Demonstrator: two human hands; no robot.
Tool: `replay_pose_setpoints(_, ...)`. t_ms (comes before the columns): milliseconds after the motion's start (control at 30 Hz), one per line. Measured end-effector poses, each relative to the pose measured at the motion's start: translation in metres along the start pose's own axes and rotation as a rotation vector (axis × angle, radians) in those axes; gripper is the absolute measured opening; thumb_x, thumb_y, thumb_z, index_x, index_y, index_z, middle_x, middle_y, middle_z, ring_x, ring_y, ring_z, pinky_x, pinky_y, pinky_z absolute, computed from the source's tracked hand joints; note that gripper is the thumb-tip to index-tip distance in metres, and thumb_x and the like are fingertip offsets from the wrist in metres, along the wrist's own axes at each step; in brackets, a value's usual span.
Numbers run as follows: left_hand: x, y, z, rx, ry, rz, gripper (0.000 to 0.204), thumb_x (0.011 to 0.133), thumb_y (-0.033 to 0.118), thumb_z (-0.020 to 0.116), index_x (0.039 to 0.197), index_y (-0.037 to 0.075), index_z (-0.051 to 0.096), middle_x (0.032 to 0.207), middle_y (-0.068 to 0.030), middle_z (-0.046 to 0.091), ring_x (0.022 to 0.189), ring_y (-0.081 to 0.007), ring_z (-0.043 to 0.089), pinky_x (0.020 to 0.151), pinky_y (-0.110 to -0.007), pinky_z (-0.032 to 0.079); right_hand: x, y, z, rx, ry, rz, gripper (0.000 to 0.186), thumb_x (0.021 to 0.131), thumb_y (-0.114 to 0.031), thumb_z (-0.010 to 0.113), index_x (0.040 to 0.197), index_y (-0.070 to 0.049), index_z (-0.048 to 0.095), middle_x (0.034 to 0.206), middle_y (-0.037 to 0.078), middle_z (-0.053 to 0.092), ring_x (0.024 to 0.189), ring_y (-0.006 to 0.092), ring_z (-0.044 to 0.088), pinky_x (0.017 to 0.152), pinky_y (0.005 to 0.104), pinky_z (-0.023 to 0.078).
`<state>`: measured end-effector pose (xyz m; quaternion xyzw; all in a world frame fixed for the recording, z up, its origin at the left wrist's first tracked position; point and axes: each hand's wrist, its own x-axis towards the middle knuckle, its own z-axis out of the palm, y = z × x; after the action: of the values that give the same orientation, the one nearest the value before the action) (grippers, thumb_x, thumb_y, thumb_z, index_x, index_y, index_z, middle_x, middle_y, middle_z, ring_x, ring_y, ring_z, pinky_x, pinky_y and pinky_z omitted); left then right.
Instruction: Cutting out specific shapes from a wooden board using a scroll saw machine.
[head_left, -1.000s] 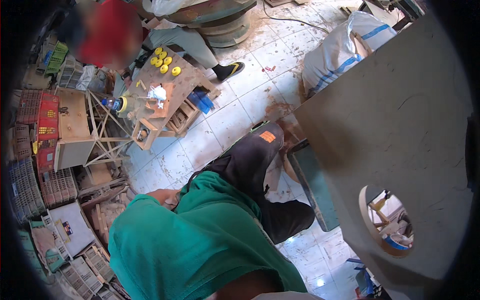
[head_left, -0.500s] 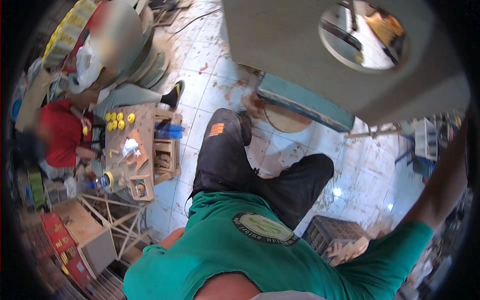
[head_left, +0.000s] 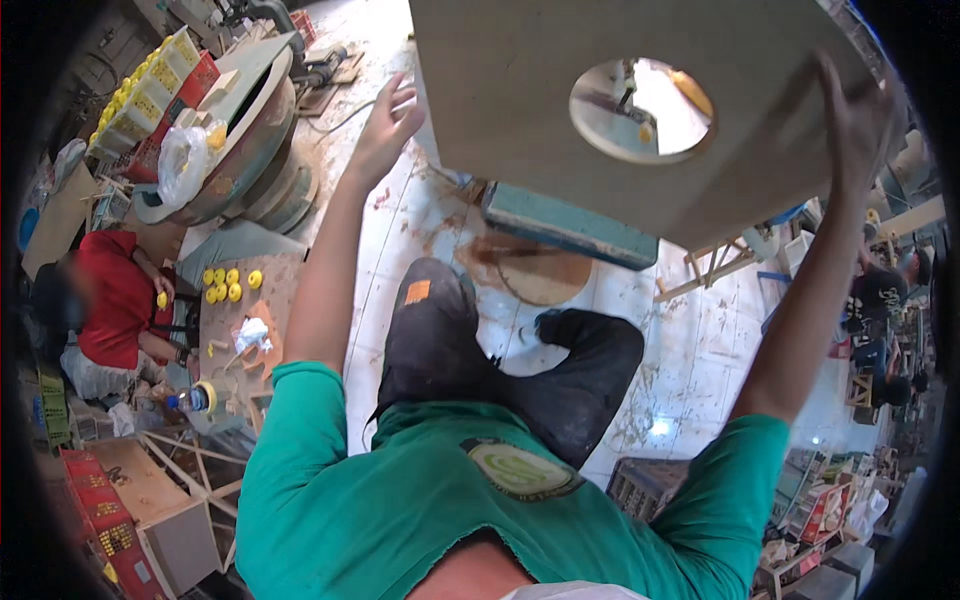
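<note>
A large grey board with a round cut-out stands at the top, above a long teal slab. My left hand is raised just beside the board's left edge, fingers apart and slightly bent, holding nothing. My right hand is at the board's right side, thumb on its face and fingers curled at the edge. A wooden disc lies on the floor below the slab, in front of my knees.
A co-worker in red sits at a low table with several yellow wheels. Crates and a curved machine fill the upper left; another person is at the right. A cable crosses the tiled floor.
The view has swung round toward the board, which now sits at the top. My left hand has risen into view beside it, and my right hand now shows at its right edge.
</note>
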<state>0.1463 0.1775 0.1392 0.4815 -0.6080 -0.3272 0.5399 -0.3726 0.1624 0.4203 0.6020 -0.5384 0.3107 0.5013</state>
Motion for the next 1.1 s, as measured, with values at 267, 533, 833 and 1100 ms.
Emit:
replay_pose_setpoints(267, 0.06, -0.017, 0.058, -0.324, 0.085, 0.05, 0.084, 0.086, 0.073, 0.06, 0.118, -0.005, 0.062, 0.111, -0.01, 0.067, 0.103, -0.0164, 0.062, 0.089, -0.031, 0.05, -0.291, 0.033, 0.119, 0.793, -0.273, 0.787, 0.073, 0.098, -0.054, 0.055, 0.141, 0.004, 0.046, 0.136, 0.018, 0.055, 0.127, 0.027, 0.05, 0.109, 0.0366, 0.036)
replay_pose_setpoints(533, -0.001, 0.081, 0.038, -0.164, 0.094, -0.17, 0.065, 0.101, 0.053, 0.051, 0.122, -0.008, 0.06, 0.116, -0.0114, 0.066, 0.103, -0.0168, 0.061, 0.092, -0.031, 0.047, -0.244, -0.012, -0.042, 1.07, -0.285, 0.919, 0.059, 0.101, -0.043, 0.058, 0.133, 0.005, 0.051, 0.127, 0.015, 0.061, 0.114, 0.0216, 0.058, 0.098, 0.034, 0.045)
replay_pose_setpoints(833, -0.145, 0.051, 0.001, -0.094, 0.012, -0.416, 0.064, 0.104, 0.046, 0.048, 0.141, -0.006, 0.047, 0.137, -0.0122, 0.057, 0.124, -0.0195, 0.052, 0.107, -0.034, 0.039, -0.355, -0.042, -0.15, 1.281, -0.535, 1.245, 0.048, 0.103, -0.032, 0.057, 0.131, 0.006, 0.052, 0.124, 0.013, 0.062, 0.111, 0.02, 0.058, 0.099, 0.0326, 0.045)
replay_pose_setpoints(1100, -0.181, 0.025, -0.008, -0.224, -0.112, -0.64, 0.057, 0.105, 0.042, 0.049, 0.13, -0.009, 0.055, 0.13, -0.0136, 0.061, 0.117, -0.0207, 0.057, 0.103, -0.034, 0.042, -0.405, -0.058, -0.171, 1.254, -0.673, 1.285, 0.044, 0.103, -0.028, 0.056, 0.13, 0.006, 0.056, 0.123, 0.013, 0.064, 0.111, 0.0189, 0.058, 0.1, 0.0314, 0.043)
